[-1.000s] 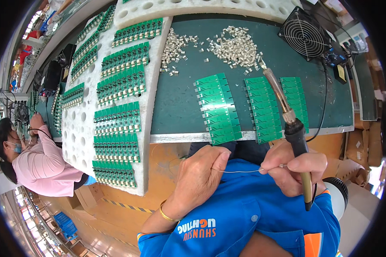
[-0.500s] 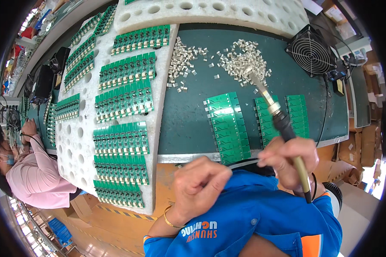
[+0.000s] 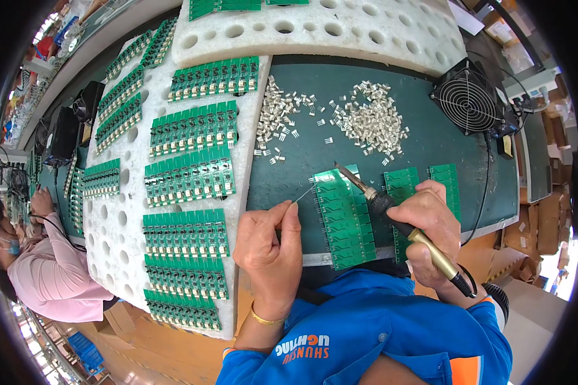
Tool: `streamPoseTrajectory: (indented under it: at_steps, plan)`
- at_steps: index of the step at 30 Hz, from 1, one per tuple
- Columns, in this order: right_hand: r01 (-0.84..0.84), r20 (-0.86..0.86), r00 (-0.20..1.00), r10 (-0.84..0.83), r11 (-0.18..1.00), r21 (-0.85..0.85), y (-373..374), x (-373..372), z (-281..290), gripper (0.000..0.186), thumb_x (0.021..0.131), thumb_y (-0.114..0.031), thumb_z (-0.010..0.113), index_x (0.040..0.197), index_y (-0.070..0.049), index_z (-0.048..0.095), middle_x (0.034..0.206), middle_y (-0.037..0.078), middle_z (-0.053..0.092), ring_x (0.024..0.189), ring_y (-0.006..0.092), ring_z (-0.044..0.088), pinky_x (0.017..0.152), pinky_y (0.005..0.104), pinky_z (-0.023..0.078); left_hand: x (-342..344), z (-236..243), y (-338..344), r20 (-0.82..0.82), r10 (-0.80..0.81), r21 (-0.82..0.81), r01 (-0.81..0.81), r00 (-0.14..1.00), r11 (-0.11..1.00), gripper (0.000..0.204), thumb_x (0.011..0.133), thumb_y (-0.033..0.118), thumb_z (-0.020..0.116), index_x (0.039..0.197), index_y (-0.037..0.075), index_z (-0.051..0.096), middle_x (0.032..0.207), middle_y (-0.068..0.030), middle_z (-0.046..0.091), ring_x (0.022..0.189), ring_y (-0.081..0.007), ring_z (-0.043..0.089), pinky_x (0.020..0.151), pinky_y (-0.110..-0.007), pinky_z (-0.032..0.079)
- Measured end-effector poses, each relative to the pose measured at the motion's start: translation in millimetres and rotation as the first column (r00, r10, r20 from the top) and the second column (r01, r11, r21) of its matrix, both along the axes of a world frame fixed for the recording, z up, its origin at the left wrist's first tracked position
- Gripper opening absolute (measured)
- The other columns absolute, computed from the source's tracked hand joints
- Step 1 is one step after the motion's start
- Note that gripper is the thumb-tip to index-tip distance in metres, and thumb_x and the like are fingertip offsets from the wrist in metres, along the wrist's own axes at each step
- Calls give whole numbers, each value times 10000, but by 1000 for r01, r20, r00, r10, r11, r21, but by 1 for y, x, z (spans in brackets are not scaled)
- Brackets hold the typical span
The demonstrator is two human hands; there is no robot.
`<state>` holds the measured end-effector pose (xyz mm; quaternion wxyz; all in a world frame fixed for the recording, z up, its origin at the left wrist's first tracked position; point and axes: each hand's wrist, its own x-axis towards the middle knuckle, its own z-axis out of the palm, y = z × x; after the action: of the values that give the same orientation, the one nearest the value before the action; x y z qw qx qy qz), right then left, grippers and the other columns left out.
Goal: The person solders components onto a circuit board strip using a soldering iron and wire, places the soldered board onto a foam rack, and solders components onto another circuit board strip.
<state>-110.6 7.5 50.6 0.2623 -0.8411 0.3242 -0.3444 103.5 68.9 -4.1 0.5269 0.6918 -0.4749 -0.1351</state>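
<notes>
Carefully, right hand (image 3: 430,221) grips soldering iron (image 3: 392,215), left hand (image 3: 273,247) pinches solder wire (image 3: 302,194) beside the circuit-board strip (image 3: 343,218); a slipped tip may bridge pins.

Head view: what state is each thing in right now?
Soldering iron: gripped in right hand, tip down on a board.
Solder wire: pinched in left hand, end near the tip.
Board strip: flat on the mat.
Fan: upright; spinning or not, cannot tell.

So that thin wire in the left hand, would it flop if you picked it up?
Probably bendy: the solder wire is hair-thin and droops slightly beyond the left hand. Likely very light, and easy to kink.
</notes>
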Motion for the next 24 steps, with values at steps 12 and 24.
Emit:
streamPoseTrajectory:
  at_steps: [12, 24]
  plan:
    - [-26, -47, 999, 26, 1000, 6, -12, 13, -6, 213, 787, -137, 800, 973, -92, 705, 763, 14, 648, 678, 187, 590, 861, 455, 411, -4, -10, -8, 121, 57, -52, -51, 991, 997, 90, 815, -16, 792, 878, 21, 741, 701, -9, 560, 533, -61, 401, 473, -234, 298]
    - [-24, -80, 996, 24, 1000, 11, -10, 18, -6, 260, 712, -84, 812, 950, -125, 715, 772, 8, 645, 681, 186, 590, 875, 464, 407, -4, -13, -7, 152, 43, -66, -33, 987, 997, 105, 809, -38, 785, 893, 10, 746, 711, -19, 572, 539, -60, 429, 465, -231, 311]
